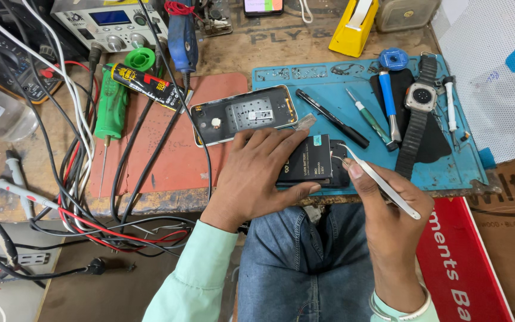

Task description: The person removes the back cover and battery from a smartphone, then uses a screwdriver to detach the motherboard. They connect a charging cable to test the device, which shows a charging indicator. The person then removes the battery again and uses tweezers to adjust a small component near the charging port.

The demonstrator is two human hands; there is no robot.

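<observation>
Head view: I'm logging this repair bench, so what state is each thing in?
Black rectangular battery: lying flat, pinned by left hand.
Silver metal tweezers: held in right hand, tip at the battery's right edge.
Grey phone back shell: opened, inside facing up.
Smartwatch with black strap: lying flat, screen dark.
Yellow tape dispenser: upright.
Blue silicone work mat: flat on bench.

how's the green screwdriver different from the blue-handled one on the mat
The green screwdriver lies on the red mat, left of the left hand; the blue screwdriver lies on the blue mat, beyond the right hand. The green one has a fat handle and a thin bare shaft; the blue one is slim. Both point toward the person, untouched.
</observation>
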